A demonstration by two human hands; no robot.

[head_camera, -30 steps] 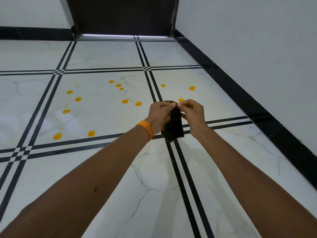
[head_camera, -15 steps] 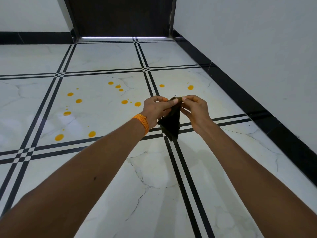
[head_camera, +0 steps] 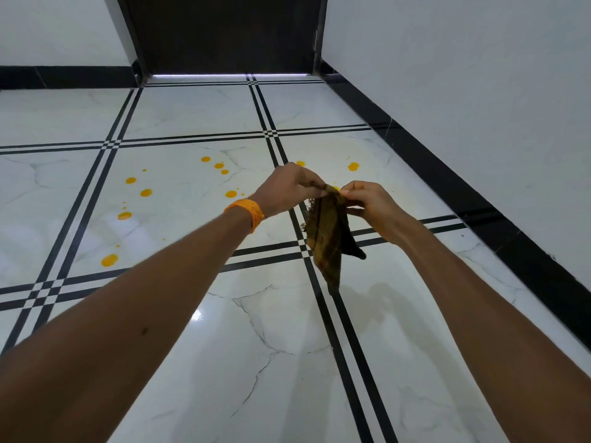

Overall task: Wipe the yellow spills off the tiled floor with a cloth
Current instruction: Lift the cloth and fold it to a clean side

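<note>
Dark olive checked cloth [head_camera: 327, 238], frayed at the edge, hangs in the air above the tiled floor [head_camera: 287, 346], pinched at its top edge by left hand [head_camera: 287, 190] and right hand [head_camera: 367, 203], fingers closed on fabric. Yellow spills [head_camera: 146, 192] lie scattered ahead and to the left, unwiped. Advice: open the cloth flat into a pad before lowering it, then work from the nearest drops outward. One drop is partly hidden behind the cloth; the cloth's far side is unseen.

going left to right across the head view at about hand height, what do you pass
largest yellow spill → orange wristband → left hand → dark cloth pinched at its top edge by both hands → right hand → black skirting → white wall
</note>
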